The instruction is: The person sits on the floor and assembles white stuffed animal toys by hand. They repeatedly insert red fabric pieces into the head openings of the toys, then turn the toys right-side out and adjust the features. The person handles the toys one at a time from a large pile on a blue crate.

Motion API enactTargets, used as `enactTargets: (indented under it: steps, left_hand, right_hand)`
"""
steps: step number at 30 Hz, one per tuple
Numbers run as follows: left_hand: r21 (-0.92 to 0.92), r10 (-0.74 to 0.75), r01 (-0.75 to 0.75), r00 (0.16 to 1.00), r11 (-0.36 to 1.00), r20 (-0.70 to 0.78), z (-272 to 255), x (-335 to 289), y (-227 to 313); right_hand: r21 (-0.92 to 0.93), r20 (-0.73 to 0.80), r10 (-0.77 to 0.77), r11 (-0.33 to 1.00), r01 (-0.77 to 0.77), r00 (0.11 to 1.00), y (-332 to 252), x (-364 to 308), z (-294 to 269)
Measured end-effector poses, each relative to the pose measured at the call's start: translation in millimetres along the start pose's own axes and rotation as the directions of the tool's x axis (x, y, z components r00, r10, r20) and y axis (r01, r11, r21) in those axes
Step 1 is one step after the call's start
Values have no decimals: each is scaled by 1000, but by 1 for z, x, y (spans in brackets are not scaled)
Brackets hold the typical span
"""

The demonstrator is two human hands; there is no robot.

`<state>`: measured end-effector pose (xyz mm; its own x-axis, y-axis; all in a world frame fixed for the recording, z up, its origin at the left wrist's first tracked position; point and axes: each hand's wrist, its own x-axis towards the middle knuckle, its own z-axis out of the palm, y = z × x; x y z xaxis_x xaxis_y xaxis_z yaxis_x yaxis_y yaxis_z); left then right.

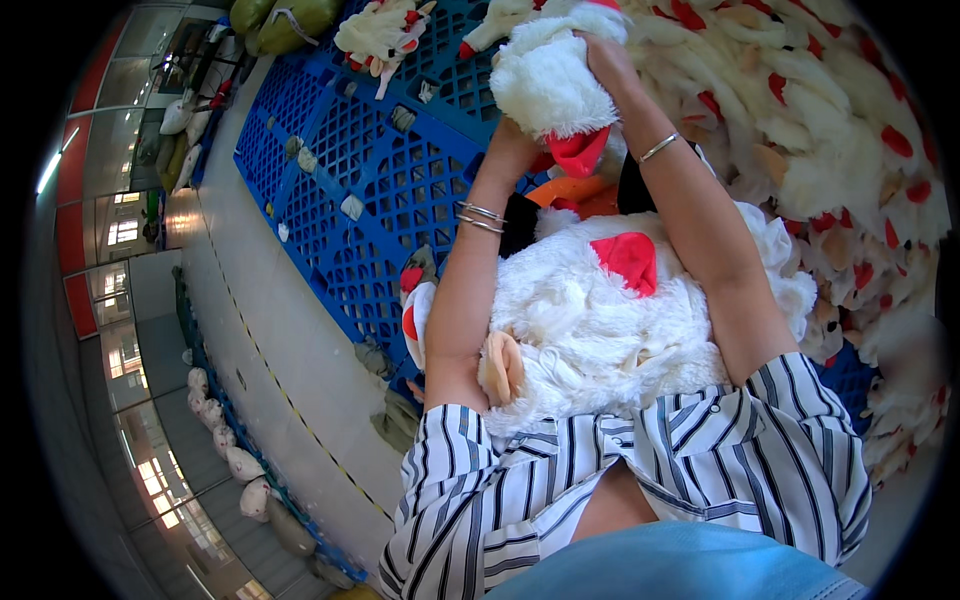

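Ahead of me, both arms reach out to a fluffy white plush piece point(550, 75) with a red part point(580, 152) at its near end. My left hand point(517, 147) grips its lower left side, fingers mostly hidden behind the fur. On the upper right side, my right hand point(603, 62) is closed on the same piece, its fingertips sunk in the pile. Between my forearms, a heap of white plush pieces point(600, 340) lies against my body, showing a red patch point(626, 262) and a peach-coloured ear point(502, 368). Something orange point(575, 190) shows just beyond it.
Blue plastic pallets point(340, 200) with a lattice top spread to the left and ahead, one small plush piece point(383, 35) lying on them. A large pile of white plush skins point(800, 130) fills the right. Green sacks point(285, 20) stand far left; several white sacks point(245, 465) line the wall.
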<state>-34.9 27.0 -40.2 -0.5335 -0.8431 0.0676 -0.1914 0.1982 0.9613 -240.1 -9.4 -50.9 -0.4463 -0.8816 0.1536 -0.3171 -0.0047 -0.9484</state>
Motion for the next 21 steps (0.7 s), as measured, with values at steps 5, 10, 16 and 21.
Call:
enactTargets:
  steps: [5,10,16,21]
  left_hand:
    - [-68,-102,86,952,994,-288,-12,1,-20]
    - [283,309,-178,786,942,-535,-28,-2,10]
    - [691,522,-352,852,632,-43,9,-17,50]
    - [646,562,-452,826,615,43,35,-29,39]
  right_hand:
    - [560,64,333,768,-310,941,-14,-5,-5]
    - [708,190,362,594,-383,912,-27,-18,-4]
    - [760,308,282,502,-414,909,-13,-16,-6]
    - [687,429,317,493,-534,846,-20,-19,0]
